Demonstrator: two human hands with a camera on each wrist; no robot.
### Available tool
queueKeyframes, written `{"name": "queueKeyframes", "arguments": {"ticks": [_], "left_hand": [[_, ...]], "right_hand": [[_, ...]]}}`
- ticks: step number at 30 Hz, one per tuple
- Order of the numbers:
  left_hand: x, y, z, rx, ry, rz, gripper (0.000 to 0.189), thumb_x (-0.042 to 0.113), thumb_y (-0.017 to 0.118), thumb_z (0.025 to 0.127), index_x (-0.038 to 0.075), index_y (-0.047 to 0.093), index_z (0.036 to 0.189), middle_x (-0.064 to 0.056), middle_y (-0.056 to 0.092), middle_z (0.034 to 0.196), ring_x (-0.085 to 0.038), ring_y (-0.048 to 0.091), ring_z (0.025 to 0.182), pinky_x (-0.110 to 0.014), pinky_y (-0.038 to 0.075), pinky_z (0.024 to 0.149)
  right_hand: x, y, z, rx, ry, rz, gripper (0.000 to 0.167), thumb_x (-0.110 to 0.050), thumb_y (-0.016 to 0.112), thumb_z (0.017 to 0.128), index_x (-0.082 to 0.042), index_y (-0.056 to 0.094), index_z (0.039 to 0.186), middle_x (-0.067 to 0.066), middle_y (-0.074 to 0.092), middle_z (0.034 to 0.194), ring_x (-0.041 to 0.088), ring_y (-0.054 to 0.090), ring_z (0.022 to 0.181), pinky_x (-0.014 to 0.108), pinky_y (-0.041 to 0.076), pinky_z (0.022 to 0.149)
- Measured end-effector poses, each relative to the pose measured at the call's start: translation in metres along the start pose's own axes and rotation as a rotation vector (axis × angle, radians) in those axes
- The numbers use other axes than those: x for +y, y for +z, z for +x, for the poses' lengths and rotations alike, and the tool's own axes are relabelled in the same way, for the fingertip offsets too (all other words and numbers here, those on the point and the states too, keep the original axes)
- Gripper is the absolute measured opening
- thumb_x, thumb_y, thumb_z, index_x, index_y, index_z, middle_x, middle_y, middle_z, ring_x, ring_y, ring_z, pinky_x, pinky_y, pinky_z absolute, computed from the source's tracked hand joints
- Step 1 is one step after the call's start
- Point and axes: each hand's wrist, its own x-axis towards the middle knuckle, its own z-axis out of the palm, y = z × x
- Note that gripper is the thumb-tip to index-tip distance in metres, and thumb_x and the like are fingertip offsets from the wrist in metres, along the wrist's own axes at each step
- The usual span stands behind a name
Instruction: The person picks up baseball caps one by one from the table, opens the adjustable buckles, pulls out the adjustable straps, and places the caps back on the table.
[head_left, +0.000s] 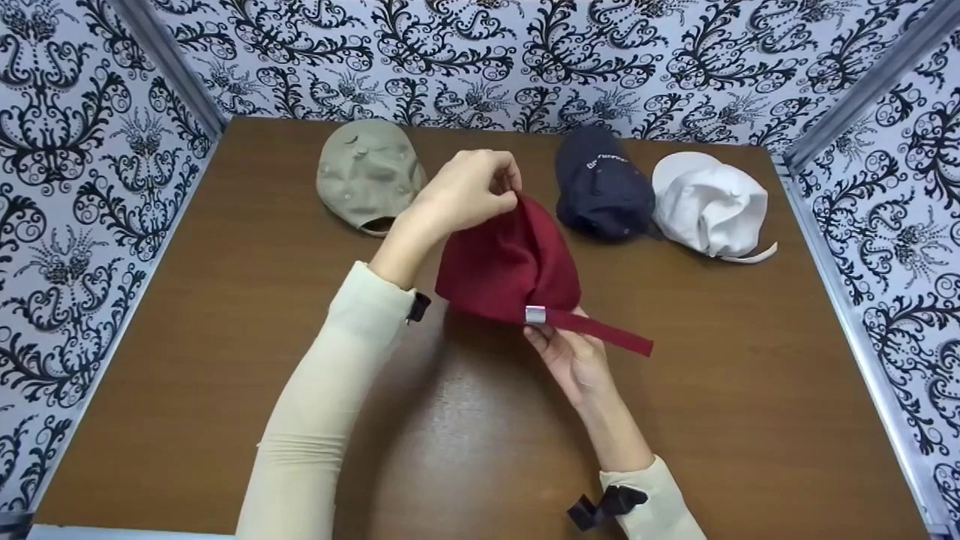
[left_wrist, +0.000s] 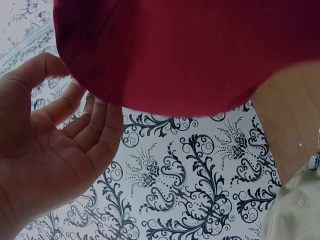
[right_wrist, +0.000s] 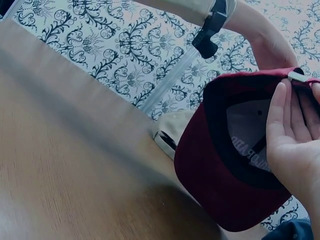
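A dark red cap (head_left: 502,262) is held up above the table, its back turned toward me. At its upper end, my left hand (head_left: 466,189) pinches it between thumb and fingers; the left wrist view has these fingers at the cap's curved edge. My right hand (head_left: 581,364) holds the lower back edge beside the silver buckle (head_left: 535,314). From that buckle the loose strap end (head_left: 607,331) sticks out to the right. In the right wrist view, the right fingers (right_wrist: 277,115) reach into the opening under the strap, and the black inner band (right_wrist: 216,115) shows.
Along the back of the brown table (head_left: 225,360) lie an olive-beige cap (head_left: 367,176), a navy cap (head_left: 604,187) and a white cap (head_left: 712,206) with its strap sticking out. Patterned panels (head_left: 480,64) in metal frames enclose the back and sides.
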Motion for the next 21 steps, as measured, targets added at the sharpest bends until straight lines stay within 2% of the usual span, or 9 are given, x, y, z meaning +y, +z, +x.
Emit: {"name": "queueKeyframes", "arguments": {"ticks": [7, 11, 14, 17, 21], "left_hand": [[0.008, 0.008, -0.009, 0.097, 0.027, 0.073, 0.014, 0.014, 0.060, 0.094, 0.013, 0.066, 0.107, -0.005, 0.063, 0.109, -0.019, 0.064, 0.099, -0.036, 0.053, 0.087], [0.013, 0.013, -0.023, 0.171, 0.071, 0.129, 0.013, 0.014, 0.060, 0.096, 0.012, 0.066, 0.108, -0.006, 0.060, 0.114, -0.023, 0.062, 0.105, -0.037, 0.051, 0.093], [0.019, 0.016, -0.040, 0.226, 0.108, 0.164, 0.012, 0.013, 0.061, 0.096, 0.010, 0.065, 0.107, -0.008, 0.058, 0.114, -0.026, 0.059, 0.108, -0.037, 0.049, 0.098], [0.029, 0.020, -0.061, 0.237, 0.124, 0.217, 0.009, 0.014, 0.063, 0.095, 0.010, 0.064, 0.103, -0.008, 0.061, 0.107, -0.027, 0.062, 0.101, -0.039, 0.052, 0.091], [0.043, 0.031, -0.087, 0.186, 0.125, 0.277, 0.009, 0.021, 0.065, 0.094, 0.012, 0.064, 0.097, -0.005, 0.068, 0.094, -0.026, 0.069, 0.087, -0.042, 0.058, 0.073]], "right_hand": [[-0.002, 0.009, 0.003, 0.171, 0.020, -0.026, 0.012, 0.002, 0.067, 0.090, -0.008, 0.072, 0.097, 0.004, 0.074, 0.094, 0.016, 0.073, 0.089, 0.028, 0.060, 0.084], [-0.003, 0.012, 0.004, 0.261, 0.018, -0.024, 0.013, 0.004, 0.070, 0.087, -0.008, 0.072, 0.090, 0.003, 0.074, 0.090, 0.016, 0.073, 0.086, 0.029, 0.061, 0.082], [-0.003, 0.014, 0.005, 0.307, 0.010, -0.012, 0.014, 0.006, 0.070, 0.086, -0.008, 0.072, 0.085, 0.003, 0.073, 0.087, 0.016, 0.073, 0.085, 0.030, 0.061, 0.081], [-0.003, 0.015, 0.005, 0.351, 0.003, -0.003, 0.015, 0.008, 0.069, 0.086, -0.007, 0.071, 0.083, 0.003, 0.071, 0.087, 0.015, 0.072, 0.083, 0.031, 0.062, 0.081], [-0.003, 0.017, 0.006, 0.394, -0.010, 0.019, 0.017, 0.011, 0.067, 0.087, -0.006, 0.070, 0.088, 0.005, 0.071, 0.089, 0.015, 0.072, 0.083, 0.032, 0.062, 0.081]]}}
